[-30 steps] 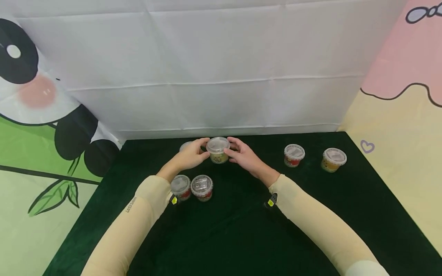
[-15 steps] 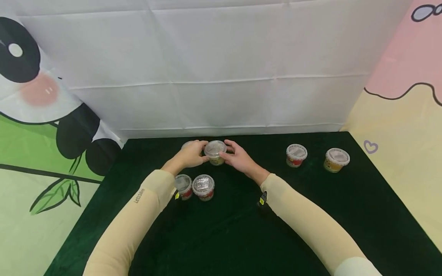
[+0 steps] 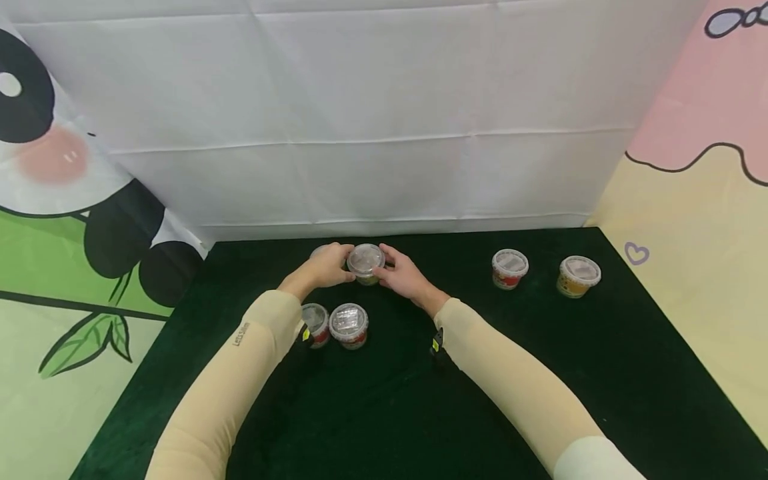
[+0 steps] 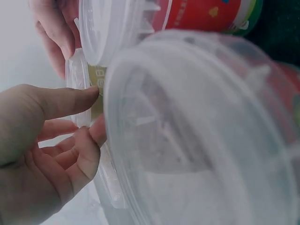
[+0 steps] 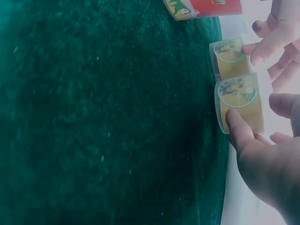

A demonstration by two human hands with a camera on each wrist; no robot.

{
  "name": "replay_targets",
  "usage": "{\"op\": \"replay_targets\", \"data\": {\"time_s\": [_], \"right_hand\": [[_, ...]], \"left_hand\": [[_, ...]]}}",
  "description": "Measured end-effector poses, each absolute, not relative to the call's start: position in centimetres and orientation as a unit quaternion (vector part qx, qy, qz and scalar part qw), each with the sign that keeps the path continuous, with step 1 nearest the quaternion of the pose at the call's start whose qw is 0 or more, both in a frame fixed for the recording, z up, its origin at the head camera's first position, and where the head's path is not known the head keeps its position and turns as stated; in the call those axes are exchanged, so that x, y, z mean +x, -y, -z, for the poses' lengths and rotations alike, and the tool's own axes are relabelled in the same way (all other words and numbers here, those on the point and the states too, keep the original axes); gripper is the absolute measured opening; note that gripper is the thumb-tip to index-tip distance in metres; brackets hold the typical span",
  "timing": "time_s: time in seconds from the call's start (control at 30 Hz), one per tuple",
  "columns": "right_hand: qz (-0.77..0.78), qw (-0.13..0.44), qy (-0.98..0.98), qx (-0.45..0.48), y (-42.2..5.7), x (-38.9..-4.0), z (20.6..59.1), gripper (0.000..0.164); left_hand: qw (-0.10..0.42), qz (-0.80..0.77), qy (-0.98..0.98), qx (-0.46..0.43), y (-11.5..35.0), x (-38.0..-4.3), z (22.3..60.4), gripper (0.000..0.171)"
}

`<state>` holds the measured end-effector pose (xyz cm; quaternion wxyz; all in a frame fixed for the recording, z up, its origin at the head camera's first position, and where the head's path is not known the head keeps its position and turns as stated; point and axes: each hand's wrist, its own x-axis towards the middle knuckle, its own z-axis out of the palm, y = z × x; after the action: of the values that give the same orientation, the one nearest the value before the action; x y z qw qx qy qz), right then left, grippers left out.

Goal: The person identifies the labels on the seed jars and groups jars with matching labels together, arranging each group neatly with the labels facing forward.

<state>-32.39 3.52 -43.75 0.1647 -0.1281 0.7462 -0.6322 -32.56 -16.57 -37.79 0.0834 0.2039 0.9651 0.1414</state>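
Note:
A small round tub with a clear lid and yellow contents [image 3: 367,259] is at the back of the table, between both hands. My right hand [image 3: 408,275] grips its right side, with the thumb [image 5: 240,126] across the front. From the left, my left hand [image 3: 324,268] holds the same tub by thumb and fingers, the thumb [image 4: 70,101] lying against its yellow side. A second yellow tub [image 5: 233,60] stands beside it, mostly hidden behind my left hand in the head view. In the right wrist view the two tubs look side by side; whether they touch I cannot tell.
Two red-labelled tubs [image 3: 349,325] stand together in front, near my left wrist. To the right are another red tub [image 3: 510,269] and a yellow tub [image 3: 579,277]. A white cloth wall [image 3: 384,180] rises behind the dark green tabletop [image 3: 384,407].
Both hands have moved the yellow tub a little left and lower, close beside the second yellow tub. The right forearm has swung left with it. The other tubs stay put.

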Motion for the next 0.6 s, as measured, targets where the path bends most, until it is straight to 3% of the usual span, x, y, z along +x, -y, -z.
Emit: {"op": "replay_targets", "data": {"time_s": [0.6], "right_hand": [[0.584, 0.173, -0.782, -0.132, -2.44, -32.20, 44.11, 0.070]], "left_hand": [[0.101, -0.152, -0.964, 0.192, 16.14, -32.59, 38.18, 0.065]]}}
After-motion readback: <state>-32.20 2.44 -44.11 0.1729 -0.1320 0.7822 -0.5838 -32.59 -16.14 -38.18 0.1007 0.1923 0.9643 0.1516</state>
